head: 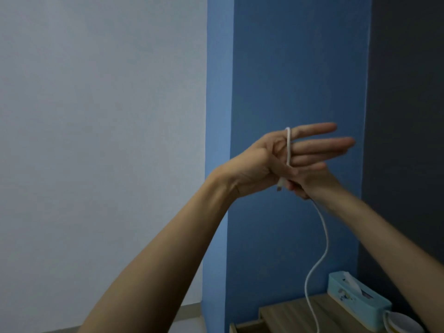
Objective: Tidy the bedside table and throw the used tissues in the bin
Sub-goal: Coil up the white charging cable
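Cable (324, 239) loops round left hand (263, 163), pinned by thumb; right hand (313, 182) grips it

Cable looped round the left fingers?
Yes, the white cable loops over the straight fingers of the left hand, its slack hanging below the right hand.

My left hand (264, 162) and right hand (312, 182) are bare. My left forearm (173, 248) and right forearm (384, 236) are likewise bare along their whole visible length.

Wooden bedside table (286, 314), teal tissue box (355, 301) on it, white cup (403, 323) beside
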### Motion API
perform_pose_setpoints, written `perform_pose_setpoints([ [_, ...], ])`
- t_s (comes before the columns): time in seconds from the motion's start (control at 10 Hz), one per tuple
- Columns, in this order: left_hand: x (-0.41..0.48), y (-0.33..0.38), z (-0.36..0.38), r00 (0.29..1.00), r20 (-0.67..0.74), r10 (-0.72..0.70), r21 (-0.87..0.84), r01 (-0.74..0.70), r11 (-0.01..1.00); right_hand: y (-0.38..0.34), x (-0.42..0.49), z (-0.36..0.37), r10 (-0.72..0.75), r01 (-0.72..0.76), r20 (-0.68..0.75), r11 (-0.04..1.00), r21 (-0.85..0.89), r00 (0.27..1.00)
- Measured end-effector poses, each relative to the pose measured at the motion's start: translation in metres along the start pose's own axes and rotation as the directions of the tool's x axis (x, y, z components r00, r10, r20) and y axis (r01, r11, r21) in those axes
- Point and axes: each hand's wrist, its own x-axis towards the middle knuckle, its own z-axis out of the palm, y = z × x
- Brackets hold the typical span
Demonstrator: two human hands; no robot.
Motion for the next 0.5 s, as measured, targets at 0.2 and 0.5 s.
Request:
perform_pose_setpoints([
  [0.2, -0.004, 0.000, -0.020, 0.959, -0.283, 0.009, 0.225, 0.057, 0.973, -0.012, -0.019, 0.007, 0.015, -0.001, 0.118, 0.993, -0.115, 0.993],
  [0.5, -0.013, -0.029, -0.023, 0.960, -0.240, -0.143, 0.352, 0.224, 0.909, -0.053, -0.029, -0.022, -0.214, 0.265, 0.156, 0.750, -0.606, 0.964],
])
